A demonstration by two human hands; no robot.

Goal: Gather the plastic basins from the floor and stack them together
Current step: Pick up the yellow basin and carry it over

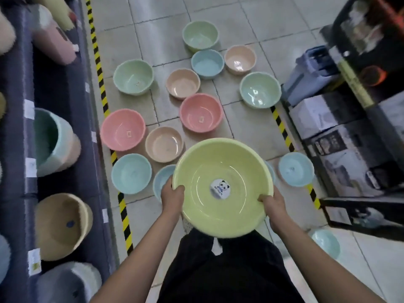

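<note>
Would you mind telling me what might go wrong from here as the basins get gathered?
The yellow-green basin, held at its rim by the left hand and right hand, hides the floor below, so a blue basin half under it could be stepped on. The small peach basin may sit loose in it, making a wobbly stack.

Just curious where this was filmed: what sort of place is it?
Probably a shop aisle or stockroom: shelves with price tags hold stacked basins, hazard tape edges the tiled floor, and boxed goods sit on the right.
</note>
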